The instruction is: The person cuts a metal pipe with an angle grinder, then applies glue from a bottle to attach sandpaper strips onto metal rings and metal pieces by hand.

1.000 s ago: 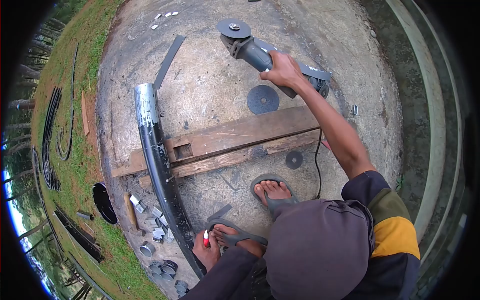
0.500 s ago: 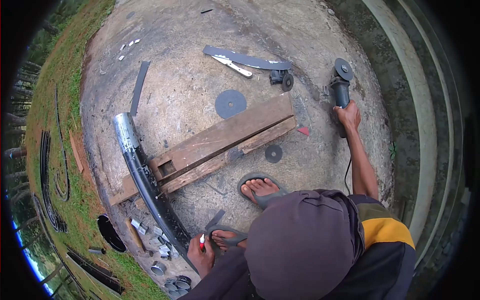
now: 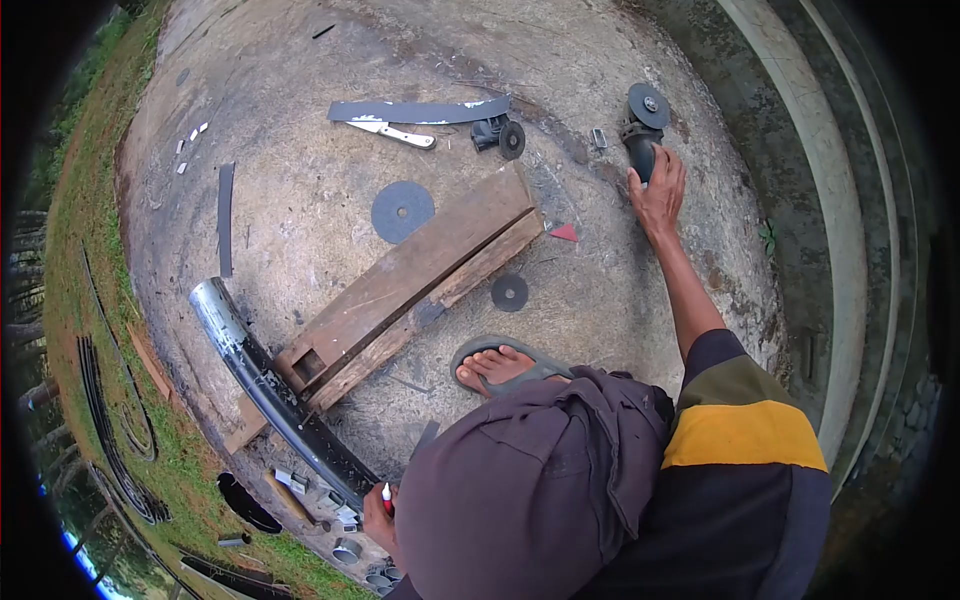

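My right hand is on the body of the angle grinder, which stands on the concrete at the right with its disc at the far end. At the lower left, my left hand holds a red marker with a white tip beside the lower end of the black pipe. The hat hides part of that hand. The pipe's bare silver end points up and left, and the pipe lies across the wooden beams.
A large cutting disc, a smaller disc, a white-handled knife, a grey strip and a red scrap lie on the concrete. A hammer and metal offcuts are at the lower left. A sandalled foot is near the beams.
My right hand has carried the grinder to the right and down onto the concrete, and its fingers have loosened. The view has turned, shifting the pipe and beams leftward. My left hand keeps the marker.
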Motion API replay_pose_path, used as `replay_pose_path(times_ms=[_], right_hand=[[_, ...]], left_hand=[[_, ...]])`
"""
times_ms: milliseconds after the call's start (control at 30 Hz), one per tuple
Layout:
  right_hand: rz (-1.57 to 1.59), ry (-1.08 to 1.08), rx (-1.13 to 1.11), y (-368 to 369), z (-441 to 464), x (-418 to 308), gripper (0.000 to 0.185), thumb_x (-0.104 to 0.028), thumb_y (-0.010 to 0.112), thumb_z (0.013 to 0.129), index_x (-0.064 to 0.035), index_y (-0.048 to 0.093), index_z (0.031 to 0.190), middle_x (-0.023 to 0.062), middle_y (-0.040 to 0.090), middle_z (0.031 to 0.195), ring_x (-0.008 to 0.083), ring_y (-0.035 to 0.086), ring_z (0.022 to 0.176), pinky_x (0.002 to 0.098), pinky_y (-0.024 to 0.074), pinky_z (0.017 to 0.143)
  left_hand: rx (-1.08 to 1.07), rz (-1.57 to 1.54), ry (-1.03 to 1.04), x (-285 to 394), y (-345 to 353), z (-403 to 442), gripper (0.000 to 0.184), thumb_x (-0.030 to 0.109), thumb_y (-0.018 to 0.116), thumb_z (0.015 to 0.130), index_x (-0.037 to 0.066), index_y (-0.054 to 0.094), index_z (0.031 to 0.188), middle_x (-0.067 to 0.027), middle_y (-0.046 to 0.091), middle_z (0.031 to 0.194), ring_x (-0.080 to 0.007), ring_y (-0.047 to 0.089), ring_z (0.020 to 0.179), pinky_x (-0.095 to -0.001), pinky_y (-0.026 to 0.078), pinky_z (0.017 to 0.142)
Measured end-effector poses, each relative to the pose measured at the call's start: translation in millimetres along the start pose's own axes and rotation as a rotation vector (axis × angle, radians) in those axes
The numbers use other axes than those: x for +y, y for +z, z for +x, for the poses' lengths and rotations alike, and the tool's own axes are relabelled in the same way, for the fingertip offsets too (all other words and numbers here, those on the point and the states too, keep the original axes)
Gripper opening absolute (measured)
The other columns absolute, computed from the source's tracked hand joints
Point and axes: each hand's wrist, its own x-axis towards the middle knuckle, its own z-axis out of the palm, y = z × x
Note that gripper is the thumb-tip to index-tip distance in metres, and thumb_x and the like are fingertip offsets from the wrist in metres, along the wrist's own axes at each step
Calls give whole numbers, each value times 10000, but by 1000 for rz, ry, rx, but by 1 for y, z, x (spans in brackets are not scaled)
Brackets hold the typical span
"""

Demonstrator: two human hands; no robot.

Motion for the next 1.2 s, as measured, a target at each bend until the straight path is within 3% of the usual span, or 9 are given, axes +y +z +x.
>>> replay_pose_path(times_ms=[67, 200, 300, 400, 500, 733, 833, 933, 1200], right_hand=[[139, -196, 19, -17, -2, -33, 595, -107, 797, 828, -51, 574, 1377, 180, 587, 1336, 399, 565, 1219, 478, 476, 1040], [346, -388, -212, -15, -23, -85, 542, -88, 764, 841, -40, 587, 1350, 183, 611, 1303, 381, 579, 1226, 471, 488, 1045], [493, -445, -262, 4, -63, -116, 482, -14, 665, 869, -33, 593, 1346, 195, 635, 1248, 383, 599, 1192, 458, 511, 1018], [588, -189, -418, -5, -92, -130, 464, 33, 591, 873, -38, 611, 1331, 190, 645, 1234, 400, 612, 1166, 466, 508, 1020], [445, -294, -317, -13, -64, -125, 414, 55, 570, 859, -32, 658, 1254, 184, 661, 1232, 387, 624, 1142, 459, 528, 983], [385, -578, -203, 20, 36, -184, 492, -149, 744, 869, -93, 648, 1348, 160, 640, 1329, 385, 615, 1211, 454, 506, 1057], [39, -525, -146, 53, 63, -206, 598, -260, 796, 834, -146, 627, 1396, 145, 620, 1384, 400, 611, 1249, 477, 498, 1081], [25, -513, -731, 76, 121, -211, 649, -353, 801, 817, -204, 601, 1416, 181, 577, 1462, 389, 589, 1305, 502, 488, 1077], [183, -224, -508, 100, 188, -200, 749, -390, 797, 857, -221, 490, 1518, 252, 616, 1375, 427, 581, 1308, 503, 487, 1082]], left_hand=[[-24, -17, 36, -3, 2, -5, 221, 213, 724, 939, 43, 701, 1078, -167, 643, 867, -365, 646, 754, -466, 507, 654], [-37, -83, 17, 10, 6, -8, 245, 234, 716, 960, 22, 692, 1081, -170, 638, 859, -369, 641, 751, -467, 500, 657], [-6, -134, -35, 23, 6, -10, 270, 252, 709, 980, 4, 683, 1084, -172, 634, 854, -370, 639, 748, -464, 496, 660], [-44, -138, -93, 26, 5, -11, 263, 238, 704, 987, -2, 680, 1091, -181, 641, 859, -368, 643, 748, -461, 495, 663], [33, -100, -76, 27, 17, -14, 223, 195, 703, 979, 3, 683, 1090, -195, 649, 867, -381, 641, 747, -465, 492, 664], [-37, -121, -44, 31, 24, -17, 157, 141, 698, 961, 18, 677, 1056, -198, 650, 866, -406, 636, 752, -471, 490, 663], [-62, -137, -100, 28, 22, -26, 153, 142, 695, 964, 21, 677, 1055, -196, 649, 863, -404, 641, 754, -471, 489, 661], [-64, -145, -120, 20, 28, -37, 156, 144, 689, 968, 20, 682, 1063, -195, 653, 863, -403, 646, 754, -467, 491, 660], [-58, -169, -141, 25, 35, -44, 161, 144, 689, 965, 16, 690, 1061, -204, 659, 868, -408, 651, 761, -470, 492, 661]])
